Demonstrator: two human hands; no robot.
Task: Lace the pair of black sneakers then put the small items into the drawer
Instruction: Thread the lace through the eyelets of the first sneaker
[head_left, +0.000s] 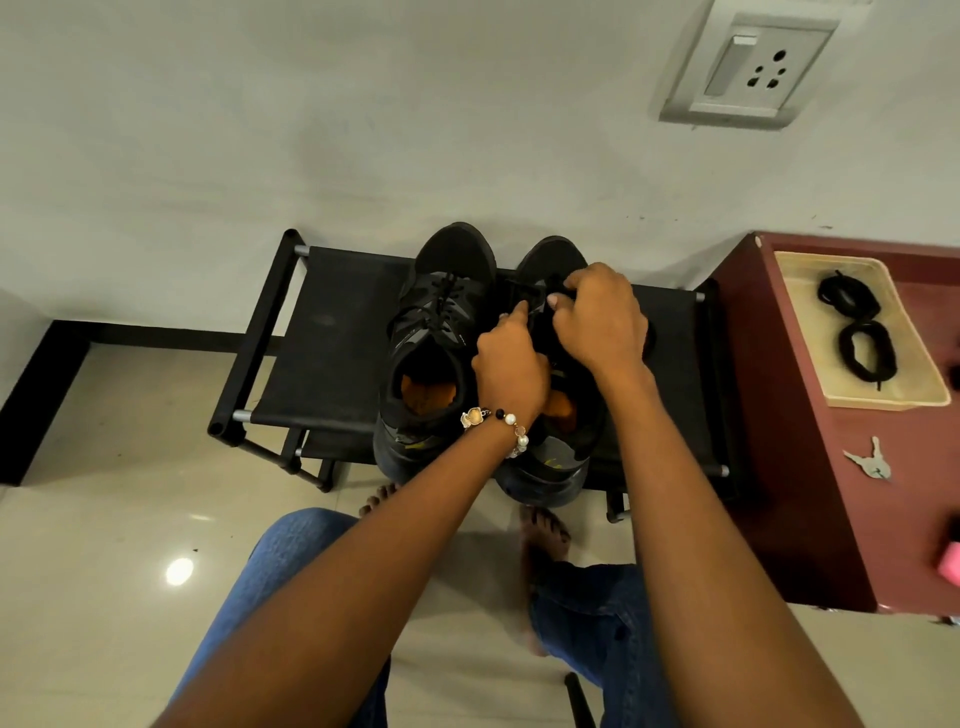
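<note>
Two black sneakers stand side by side on a black shoe rack (332, 332), toes toward the wall. The left sneaker (441, 317) shows laces across its front and an orange insole. Both hands work over the right sneaker (550, 260) and hide most of it. My left hand (511, 364), with a bead bracelet at the wrist, pinches a black lace (519, 291) near the eyelets. My right hand (602, 317) pinches the same lace further up, by the toe. A coiled spare black lace (857, 332) lies in a beige tray (810, 364).
The tray sits on a maroon cabinet top (831, 499) at the right, with a set of keys (870, 460) nearer me and a pink object (950, 564) at the frame edge. A wall socket (753, 67) is above. My knees and bare feet are below the rack.
</note>
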